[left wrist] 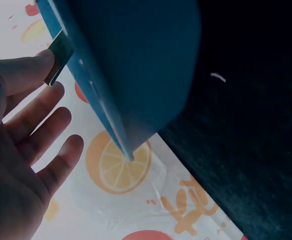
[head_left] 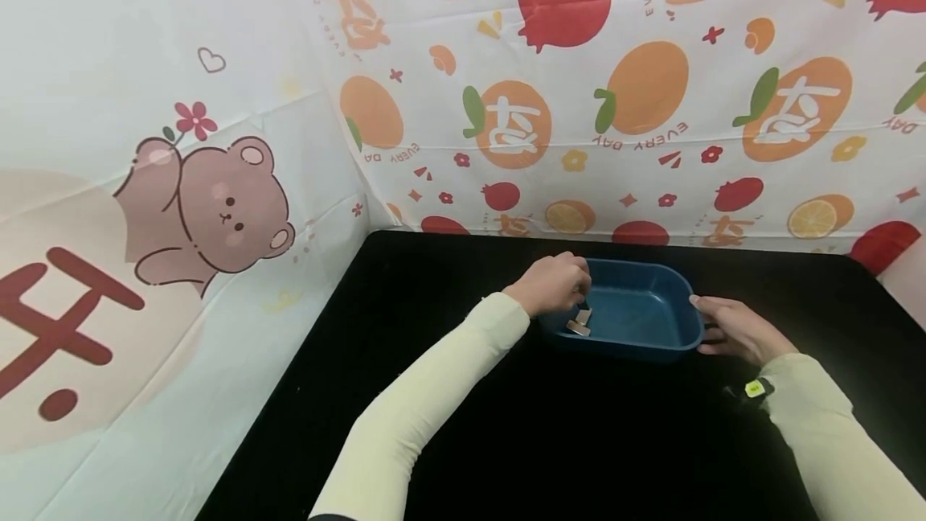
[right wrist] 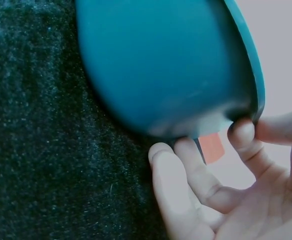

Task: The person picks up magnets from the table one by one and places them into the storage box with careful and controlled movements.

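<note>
A blue rectangular plastic tray [head_left: 651,308] stands on the black tabletop. Over its left end, my left hand [head_left: 553,284] has the fingertips bent down. In the left wrist view the thumb and index finger pinch a small flat metal piece [left wrist: 60,57] at the tray's rim, the other fingers spread. Shiny metal [head_left: 579,329] shows below that hand in the head view; whether it is one piece or two I cannot tell. On the right, my right hand [head_left: 741,332] grips the tray's end, thumb at the rim [right wrist: 260,95] and other fingers against the outer wall.
The black table [head_left: 463,424] runs back to a fruit-printed cloth [head_left: 448,38]. At the left hangs a pale cloth with a printed bear [head_left: 231,207]. A small yellow-green tag [head_left: 755,388] sits on a dark band at my right wrist.
</note>
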Tool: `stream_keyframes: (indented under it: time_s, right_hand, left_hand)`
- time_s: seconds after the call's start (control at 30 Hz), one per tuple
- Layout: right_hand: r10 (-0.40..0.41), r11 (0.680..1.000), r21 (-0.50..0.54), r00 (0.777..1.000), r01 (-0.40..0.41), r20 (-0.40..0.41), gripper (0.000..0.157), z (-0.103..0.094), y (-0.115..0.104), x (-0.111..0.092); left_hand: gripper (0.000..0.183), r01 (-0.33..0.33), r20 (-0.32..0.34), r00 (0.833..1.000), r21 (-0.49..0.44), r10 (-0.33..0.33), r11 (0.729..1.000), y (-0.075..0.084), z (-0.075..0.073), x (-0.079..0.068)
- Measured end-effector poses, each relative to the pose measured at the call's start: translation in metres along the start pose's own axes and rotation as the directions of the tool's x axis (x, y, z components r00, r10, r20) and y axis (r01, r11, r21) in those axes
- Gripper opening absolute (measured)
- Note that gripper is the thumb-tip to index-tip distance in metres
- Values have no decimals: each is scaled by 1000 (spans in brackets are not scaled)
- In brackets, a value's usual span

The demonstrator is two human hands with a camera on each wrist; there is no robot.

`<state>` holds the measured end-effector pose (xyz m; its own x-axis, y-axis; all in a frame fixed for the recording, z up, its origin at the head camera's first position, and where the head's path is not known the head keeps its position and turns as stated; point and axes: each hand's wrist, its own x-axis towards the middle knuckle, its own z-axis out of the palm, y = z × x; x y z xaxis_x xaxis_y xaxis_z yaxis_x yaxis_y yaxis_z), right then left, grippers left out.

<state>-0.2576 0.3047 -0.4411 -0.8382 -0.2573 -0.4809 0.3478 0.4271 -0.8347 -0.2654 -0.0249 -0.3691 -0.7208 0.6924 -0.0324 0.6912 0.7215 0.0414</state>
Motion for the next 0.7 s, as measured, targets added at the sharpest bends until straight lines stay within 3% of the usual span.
stream_keyframes:
  time_s: [0.6,0.7]
  right_hand:
    - [0,1000,-2,1000,0,0,76,0,-3,-1]
    - [2,1000,4,1000,-2,-6,75,0,-1,-1]
  left_hand:
    - [18,-11,-21,1000,-16,11,1000,-5,15,1]
    - [18,-23,-49,999,-23,22,999,-4,17,3]
